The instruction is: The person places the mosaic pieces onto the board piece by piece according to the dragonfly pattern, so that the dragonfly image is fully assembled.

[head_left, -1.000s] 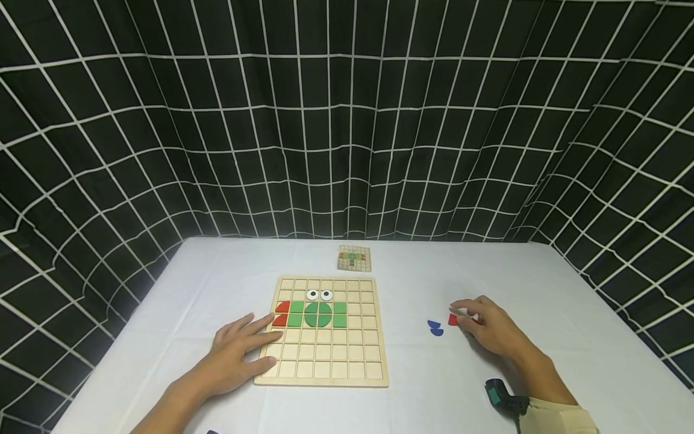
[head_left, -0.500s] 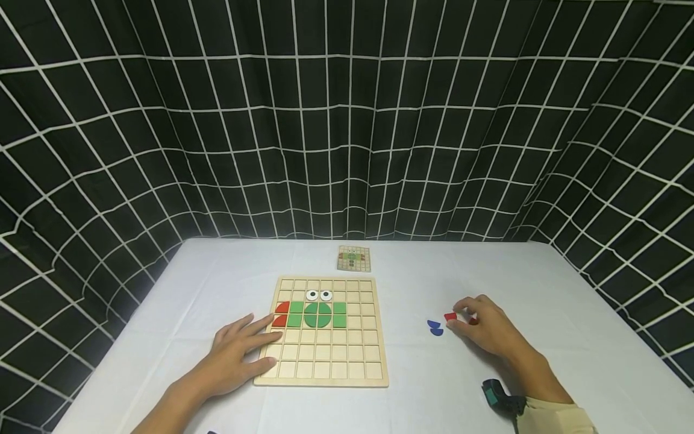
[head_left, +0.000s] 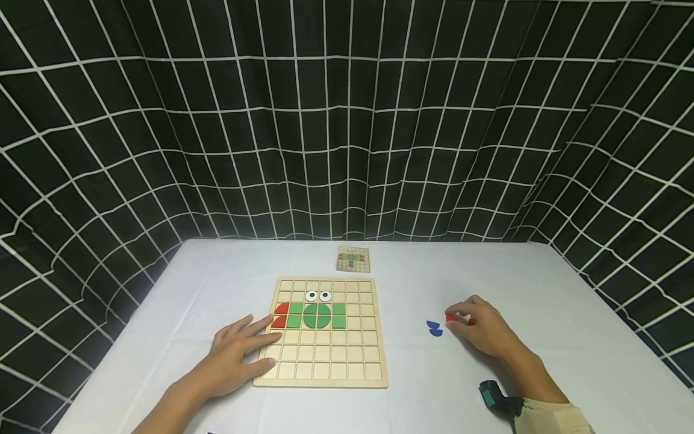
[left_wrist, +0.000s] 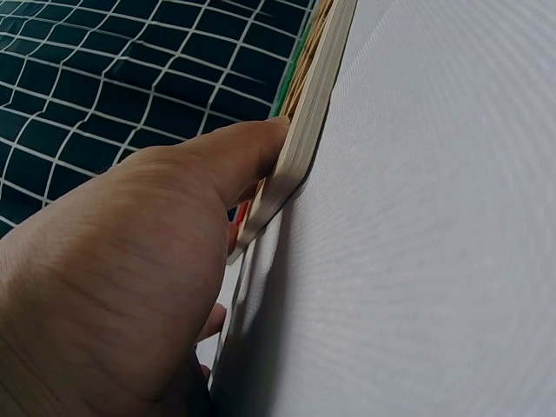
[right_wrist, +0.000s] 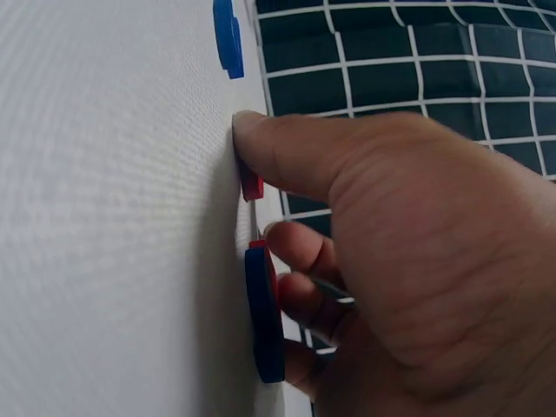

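My left hand (head_left: 238, 354) lies with fingers spread on the left edge of the wooden grid board (head_left: 320, 383); its thumb (left_wrist: 248, 152) rests on the rim in the left wrist view. On the board are red tiles (head_left: 281, 308), green square tiles (head_left: 295, 321), a green circle of quarter tiles (head_left: 317, 315) and two eye tiles (head_left: 325, 296). To the right, my right hand (head_left: 485, 328) pinches a red tile (head_left: 451, 317) between thumb and forefinger. A second red tile with a blue side (right_wrist: 266, 313) is by the other fingers; whether they hold it I cannot tell.
Two blue half-round tiles (head_left: 435, 332) lie just left of the right hand. Behind the board sits a small pattern card (head_left: 353, 259). White cloth covers the table (head_left: 412, 386); a black curtain with white grid lines (head_left: 352, 120) surrounds its back and sides.
My right hand has shifted slightly left, and thumb and forefinger have closed on the red tile. The second red tile has come into sight under the hand. My left hand stays in place.
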`<state>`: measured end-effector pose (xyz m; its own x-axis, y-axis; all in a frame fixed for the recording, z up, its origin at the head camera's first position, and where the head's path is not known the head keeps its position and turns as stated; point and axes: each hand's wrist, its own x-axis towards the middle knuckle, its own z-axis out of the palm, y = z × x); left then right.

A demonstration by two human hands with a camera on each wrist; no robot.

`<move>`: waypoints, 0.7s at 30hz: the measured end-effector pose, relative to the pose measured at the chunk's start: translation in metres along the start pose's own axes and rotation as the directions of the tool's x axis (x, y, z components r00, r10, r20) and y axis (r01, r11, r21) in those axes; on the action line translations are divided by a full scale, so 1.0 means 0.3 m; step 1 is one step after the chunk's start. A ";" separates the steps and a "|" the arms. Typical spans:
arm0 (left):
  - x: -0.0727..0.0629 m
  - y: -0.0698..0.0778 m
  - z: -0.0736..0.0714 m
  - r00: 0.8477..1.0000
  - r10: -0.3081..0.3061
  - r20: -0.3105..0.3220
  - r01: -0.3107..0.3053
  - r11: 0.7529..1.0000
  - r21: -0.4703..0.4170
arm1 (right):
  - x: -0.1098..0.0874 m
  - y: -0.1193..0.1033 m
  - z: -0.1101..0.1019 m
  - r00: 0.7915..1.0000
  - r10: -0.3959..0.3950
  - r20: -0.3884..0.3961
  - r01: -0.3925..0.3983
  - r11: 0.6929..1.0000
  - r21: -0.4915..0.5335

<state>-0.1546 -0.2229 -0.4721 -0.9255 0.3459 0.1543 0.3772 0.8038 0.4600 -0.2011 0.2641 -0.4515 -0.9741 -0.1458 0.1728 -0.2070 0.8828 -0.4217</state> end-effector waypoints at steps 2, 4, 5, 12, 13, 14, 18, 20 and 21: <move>-0.001 -0.003 0.000 1.000 -0.003 0.002 0.003 1.000 0.000 | 0.001 -0.002 0.002 1.000 0.013 -0.001 -0.013 1.000 0.002; -0.002 -0.005 0.001 1.000 -0.005 0.003 0.005 1.000 0.000 | 0.001 -0.006 -0.002 0.999 0.036 -0.008 -0.036 0.999 0.027; -0.002 -0.007 0.002 1.000 -0.006 0.002 0.006 1.000 0.001 | 0.001 -0.008 -0.007 0.999 0.044 -0.015 -0.043 0.998 0.039; 0.004 -0.005 0.011 1.000 -0.013 0.012 0.013 1.000 -0.002 | -0.006 -0.039 -0.065 0.994 -0.013 -0.105 0.022 0.996 0.085; 0.004 -0.004 0.011 1.000 -0.014 0.013 0.014 1.000 0.001 | -0.007 -0.046 -0.073 0.991 -0.046 -0.127 0.057 0.995 0.088; 0.004 -0.003 0.010 1.000 -0.016 0.014 0.016 1.000 0.004 | -0.006 -0.053 -0.080 0.985 -0.084 -0.152 0.097 0.991 0.086; 0.002 -0.001 0.004 1.000 -0.021 0.009 0.021 1.000 0.009 | -0.005 -0.098 -0.110 0.947 -0.218 -0.235 0.239 0.969 0.067; 0.002 0.001 0.003 1.000 -0.023 0.009 0.023 1.000 0.005 | -0.008 -0.125 -0.127 0.929 -0.259 -0.263 0.284 0.957 0.060; 0.001 0.001 0.003 1.000 -0.023 0.010 0.023 1.000 0.003 | -0.010 -0.139 -0.135 0.922 -0.273 -0.273 0.301 0.951 0.068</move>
<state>-0.1547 -0.2220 -0.4727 -0.9334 0.3325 0.1351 0.3563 0.8131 0.4604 -0.1859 0.2458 -0.3983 -0.8172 -0.2535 0.5175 -0.4967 0.7653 -0.4095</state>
